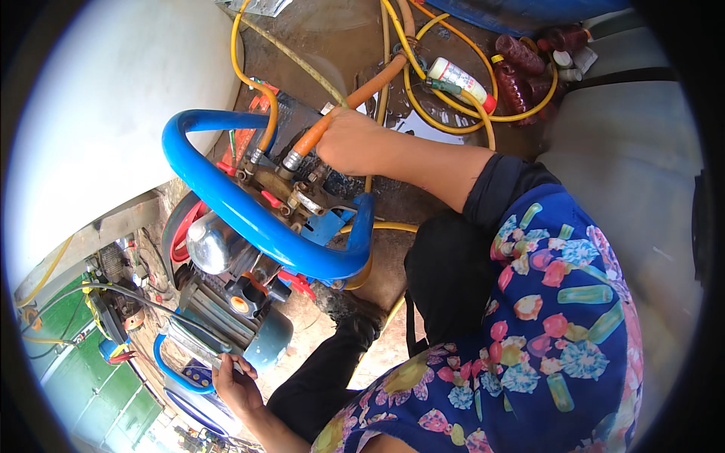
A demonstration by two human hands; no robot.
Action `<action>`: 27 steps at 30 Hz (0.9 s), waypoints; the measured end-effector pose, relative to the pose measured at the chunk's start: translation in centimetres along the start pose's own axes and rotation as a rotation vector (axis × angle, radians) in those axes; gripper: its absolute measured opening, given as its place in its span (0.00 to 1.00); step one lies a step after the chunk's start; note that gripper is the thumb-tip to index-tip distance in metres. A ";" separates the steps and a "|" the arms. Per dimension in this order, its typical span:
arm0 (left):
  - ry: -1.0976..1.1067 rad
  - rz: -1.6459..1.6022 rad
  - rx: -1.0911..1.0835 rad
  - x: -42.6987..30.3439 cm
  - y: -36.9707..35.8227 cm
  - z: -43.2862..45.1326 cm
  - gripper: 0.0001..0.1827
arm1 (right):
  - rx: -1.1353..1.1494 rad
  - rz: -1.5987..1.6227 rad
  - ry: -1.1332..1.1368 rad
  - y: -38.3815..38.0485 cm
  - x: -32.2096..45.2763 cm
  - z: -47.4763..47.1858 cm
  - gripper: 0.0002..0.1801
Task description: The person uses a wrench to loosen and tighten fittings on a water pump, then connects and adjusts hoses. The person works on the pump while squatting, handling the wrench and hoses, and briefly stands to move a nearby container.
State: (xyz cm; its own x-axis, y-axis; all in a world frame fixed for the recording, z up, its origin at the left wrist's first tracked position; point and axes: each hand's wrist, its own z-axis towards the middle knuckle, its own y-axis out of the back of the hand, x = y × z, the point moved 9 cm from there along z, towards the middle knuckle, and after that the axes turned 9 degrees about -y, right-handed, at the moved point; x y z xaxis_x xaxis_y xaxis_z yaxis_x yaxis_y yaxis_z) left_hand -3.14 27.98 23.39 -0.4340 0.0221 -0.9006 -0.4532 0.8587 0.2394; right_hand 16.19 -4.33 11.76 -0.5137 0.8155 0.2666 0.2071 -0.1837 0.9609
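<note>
My right hand (348, 141) is closed around a thin yellow hose (306, 65), against an orange hose (376, 82); its fingers are partly hidden. Just left of it stands a motor-driven pump with a bent blue tube frame (243, 212), brass fittings, red valve levers (272, 198), a shiny metal dome (209, 243), a black knob (246, 297) and a finned electric motor (221, 317). The orange hose ends in a metal coupling on the pump. Low in the view, my left hand (238, 385) pinches a long pale tool (195, 345), its kind unclear, beside the motor.
Large white tank (124, 85) at upper left; grey tank (612, 141) at right. Looped yellow hose (416, 102), a white bottle with red cap (461, 82) and several dark red bottles (512, 85) lie on wet ground. Another blue-handled machine (195, 385) stands lower left.
</note>
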 end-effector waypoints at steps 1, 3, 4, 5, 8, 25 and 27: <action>-0.013 -0.024 0.021 -0.2 -0.2 -0.1 0.08 | 0.006 -0.007 -0.004 0.1 0.2 0.2 0.04; -0.017 0.024 -0.004 -0.2 0.1 -0.2 0.09 | 0.009 0.004 0.001 0.4 0.8 0.5 0.04; -0.017 0.049 0.007 -0.3 0.0 -0.3 0.09 | 0.025 -0.025 -0.007 0.4 0.9 0.6 0.04; -0.023 0.062 0.030 -0.3 -0.3 -0.3 0.09 | 0.030 -0.041 0.002 0.5 1.0 0.7 0.04; -0.009 0.027 0.002 -0.3 -0.2 -0.5 0.09 | 0.096 -0.091 0.019 0.3 1.2 0.7 0.04; -0.070 -0.017 0.092 -1.4 -0.9 -0.2 0.06 | 0.145 0.612 0.134 1.2 -0.1 1.4 0.13; -0.047 0.010 0.078 -1.0 -0.6 -0.2 0.06 | 0.096 0.659 0.143 1.1 -0.2 1.4 0.12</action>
State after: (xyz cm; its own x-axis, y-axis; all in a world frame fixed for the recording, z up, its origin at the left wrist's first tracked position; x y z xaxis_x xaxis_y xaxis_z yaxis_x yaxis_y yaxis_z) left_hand -2.57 27.39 24.22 -0.4005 0.0531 -0.9148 -0.3861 0.8956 0.2210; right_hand 17.70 -3.90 12.65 -0.3586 0.4679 0.8078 0.5839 -0.5627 0.5851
